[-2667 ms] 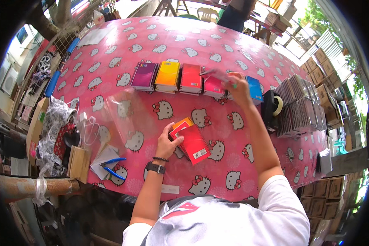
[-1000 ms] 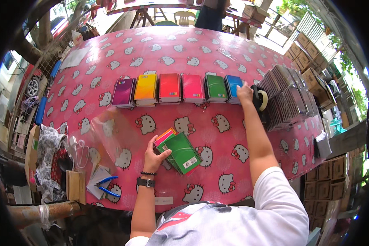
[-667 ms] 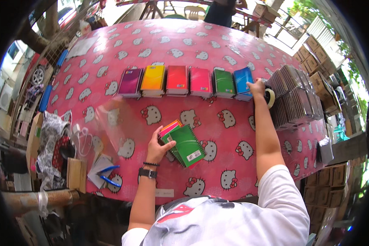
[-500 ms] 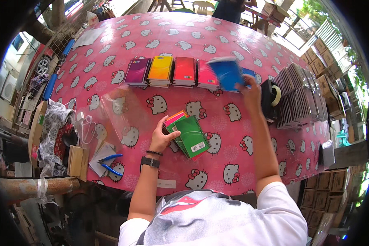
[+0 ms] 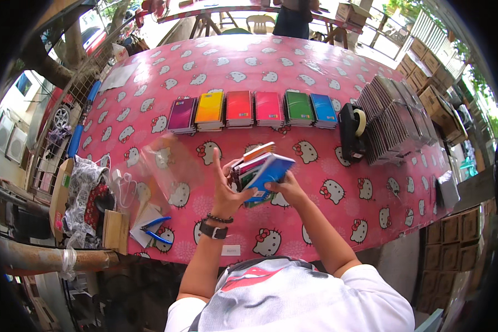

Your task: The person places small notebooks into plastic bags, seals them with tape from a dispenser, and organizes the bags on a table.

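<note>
My left hand [image 5: 227, 191] clamped the mixed notebook stack [image 5: 254, 169]; my right hand [image 5: 288, 190] gripped the blue notebook [image 5: 268, 174], laying it on top. Squaring edges seemed next.

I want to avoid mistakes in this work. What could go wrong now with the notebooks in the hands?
1. The small stack of notebooks is fanned between the left hand and right hand, above the table; one might slip out.
2. The clear plastic bag lies loose beside the left hand and could be swept off.
3. The blue scissors lie near the table edge, close to the left forearm.
</note>
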`<state>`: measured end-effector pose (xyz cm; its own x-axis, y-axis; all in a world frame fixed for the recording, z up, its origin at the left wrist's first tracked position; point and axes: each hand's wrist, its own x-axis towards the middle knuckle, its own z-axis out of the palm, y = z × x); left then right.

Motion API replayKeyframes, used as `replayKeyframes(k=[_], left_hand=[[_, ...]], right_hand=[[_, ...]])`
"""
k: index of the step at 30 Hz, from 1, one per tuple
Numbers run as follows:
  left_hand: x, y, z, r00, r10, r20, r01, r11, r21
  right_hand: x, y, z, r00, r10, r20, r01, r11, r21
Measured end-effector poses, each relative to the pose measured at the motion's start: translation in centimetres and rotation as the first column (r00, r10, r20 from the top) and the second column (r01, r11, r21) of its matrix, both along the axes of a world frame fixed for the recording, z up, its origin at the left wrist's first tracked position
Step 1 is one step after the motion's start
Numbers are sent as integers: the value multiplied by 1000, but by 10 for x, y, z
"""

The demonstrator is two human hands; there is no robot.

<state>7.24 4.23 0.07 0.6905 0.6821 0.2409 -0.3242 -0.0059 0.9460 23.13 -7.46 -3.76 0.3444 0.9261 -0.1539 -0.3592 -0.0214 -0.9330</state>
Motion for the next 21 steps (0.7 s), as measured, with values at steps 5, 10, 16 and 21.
replayKeyframes(k=[5,10,16,21], left_hand=[[-12,-5,-21,987,-120,-108,143,960,240],[-6,-26,-49,995,-2,-100,-2,999,-41],[-15,-36,-44,978,39,-204,22,958,288],[-13,-38,-56,987,101,-123,-52,936,349]], right_hand=[[-4,-14,16,977,55,204,-91,981,169],[-24,-9,22,954,15,298,-79,975,205],[-29,-22,21,949,-18,316,-69,962,264],[-33,-18,26,953,6,304,-81,969,233]])
